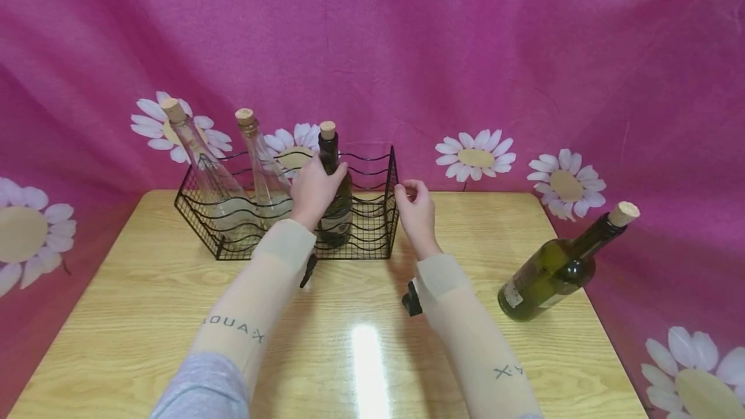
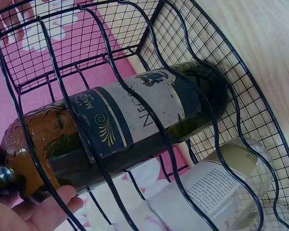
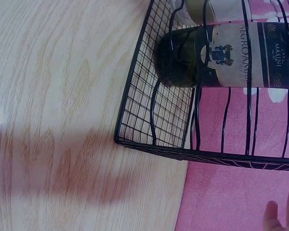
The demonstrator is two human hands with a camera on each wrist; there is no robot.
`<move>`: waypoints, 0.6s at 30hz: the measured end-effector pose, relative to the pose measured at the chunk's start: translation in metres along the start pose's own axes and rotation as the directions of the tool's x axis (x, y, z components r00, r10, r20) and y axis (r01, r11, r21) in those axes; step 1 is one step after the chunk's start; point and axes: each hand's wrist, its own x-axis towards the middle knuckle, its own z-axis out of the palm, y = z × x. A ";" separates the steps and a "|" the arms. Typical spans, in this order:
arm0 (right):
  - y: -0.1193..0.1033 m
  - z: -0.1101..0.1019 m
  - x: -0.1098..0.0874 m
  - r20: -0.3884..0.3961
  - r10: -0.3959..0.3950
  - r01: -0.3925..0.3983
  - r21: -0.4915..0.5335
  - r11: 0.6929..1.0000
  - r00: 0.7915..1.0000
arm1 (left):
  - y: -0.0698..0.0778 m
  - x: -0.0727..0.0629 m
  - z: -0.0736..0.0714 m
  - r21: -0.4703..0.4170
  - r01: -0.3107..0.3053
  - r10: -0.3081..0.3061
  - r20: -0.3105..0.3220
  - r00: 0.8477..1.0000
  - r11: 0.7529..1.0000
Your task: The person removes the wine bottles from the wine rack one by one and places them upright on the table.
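Observation:
My left hand grips a dark corked wine bottle around its neck and shoulder. The bottle stands inside a black wire bottle rack, its base down on the mesh floor; a dark and pale label shows through the wavy wires. At the rack's right end, my right hand pinches the upper corner of the mesh side panel with thumb and fingers. Only a few right fingertips appear in the right wrist view. Left of the dark bottle, two clear corked bottles, one leaning and one nearer, occupy the rack.
A green corked wine bottle stands alone on the wooden table near its right edge. Behind the rack hangs a pink cloth printed with white daisies, close to the table's back edge.

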 end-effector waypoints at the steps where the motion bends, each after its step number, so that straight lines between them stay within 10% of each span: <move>1: 0.000 0.000 0.000 0.000 0.001 -0.001 -0.001 1.000 1.000 | 0.000 0.000 0.000 -0.002 -0.003 0.003 0.002 1.000 1.000; 18: -0.001 0.000 0.000 -0.002 0.009 -0.009 -0.002 1.000 1.000 | -0.002 0.004 -0.002 -0.011 -0.022 0.022 0.019 1.000 1.000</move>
